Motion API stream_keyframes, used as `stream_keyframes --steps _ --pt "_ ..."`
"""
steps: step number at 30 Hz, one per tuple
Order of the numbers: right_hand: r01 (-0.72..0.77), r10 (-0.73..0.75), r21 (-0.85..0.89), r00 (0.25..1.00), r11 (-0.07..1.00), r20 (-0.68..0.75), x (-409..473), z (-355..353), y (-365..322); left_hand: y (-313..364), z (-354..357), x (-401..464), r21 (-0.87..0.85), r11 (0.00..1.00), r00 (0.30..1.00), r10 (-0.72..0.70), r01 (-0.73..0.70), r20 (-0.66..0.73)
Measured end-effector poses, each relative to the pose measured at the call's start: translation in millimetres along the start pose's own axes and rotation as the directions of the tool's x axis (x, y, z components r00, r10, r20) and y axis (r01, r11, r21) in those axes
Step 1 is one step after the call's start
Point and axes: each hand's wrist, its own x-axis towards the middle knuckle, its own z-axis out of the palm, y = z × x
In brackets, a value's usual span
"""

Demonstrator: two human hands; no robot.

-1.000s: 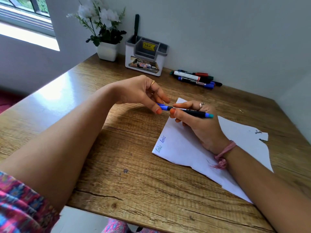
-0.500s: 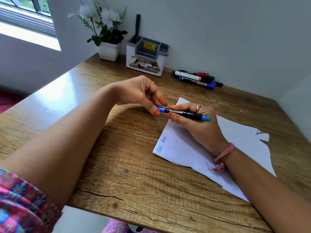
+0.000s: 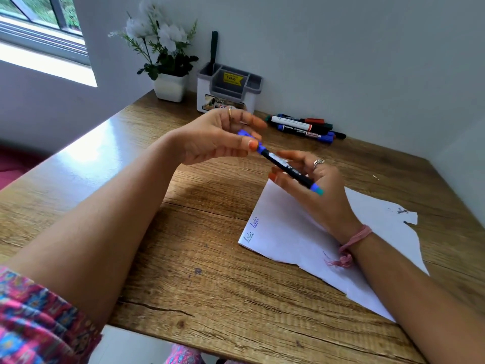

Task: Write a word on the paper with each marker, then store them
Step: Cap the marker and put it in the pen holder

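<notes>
Over the paper [image 3: 301, 232] near the bench's [image 3: 183, 285] right edge, the right hand [image 3: 315, 185] pinches the barrel of a blue marker [image 3: 287, 168] in a closed grip, while the left hand [image 3: 217, 137] has thumb and fingers curled round its blue cap [image 3: 253, 141] at the far end. Two words already stand at the paper's near-left corner, so I judge the step to be capping or uncapping this marker, though motion blur hides whether the cap is seated. Next it needs either a word written or a place in the organizer [image 3: 228, 88] at the back edge, near the other markers [image 3: 304, 127].
</notes>
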Motion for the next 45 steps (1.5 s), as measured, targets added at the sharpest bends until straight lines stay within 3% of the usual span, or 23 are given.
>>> stream_keyframes --steps 4,7,11,15,20,25,30,34,41,45 --pt "-0.017 -0.02 -0.335 0.994 0.942 -0.106 5.3 -4.0 12.1 4.3 -7.9 0.1 -0.222 0.956 0.961 0.134 -0.189 -0.242" --pt "0.026 -0.03 -0.608 1.0 0.793 0.003 5.4 -6.1 22.2 7.1 -11.6 3.7 -0.303 0.886 0.881 0.202 -0.351 -0.429" --pt "0.058 -0.001 -0.693 0.997 0.719 0.083 1.4 -0.2 26.0 11.6 -18.2 5.4 -0.309 0.824 0.784 0.237 -0.475 -0.574" --pt "0.068 -0.008 -0.719 0.996 0.691 0.087 1.0 1.6 24.8 17.2 -24.7 2.9 -0.194 0.813 0.671 0.29 -0.549 -0.683" --pt "0.058 -0.005 -0.729 0.997 0.682 0.075 -1.2 2.6 24.1 26.1 -38.8 0.6 0.07 0.813 0.469 0.401 -0.578 -0.787" --pt "0.062 -0.018 -0.735 0.998 0.676 0.067 -1.3 3.3 24.0 56.6 -67.5 24.7 0.378 0.808 0.326 0.544 -0.452 -0.773" --pt "0.039 -0.01 -0.734 0.999 0.677 0.044 -2.0 4.6 24.4 83.4 -93.8 66.2 0.594 0.771 0.357 0.635 -0.232 -0.685" --pt "0.035 -0.008 -0.735 0.999 0.677 0.041 -2.1 4.4 25.7 84.9 -104.3 93.7 0.628 0.77 0.404 0.613 -0.113 -0.679" --pt "0.01 0.019 -0.745 0.999 0.667 0.031 -3.0 5.7 28.7 86.1 -119.2 115.9 0.635 0.769 0.376 0.61 -0.071 -0.697" --pt "0.005 0.03 -0.751 0.999 0.66 0.033 -1.8 6.4 30.3 80.3 -125.8 124.0 0.652 0.758 0.422 0.597 -0.018 -0.682"
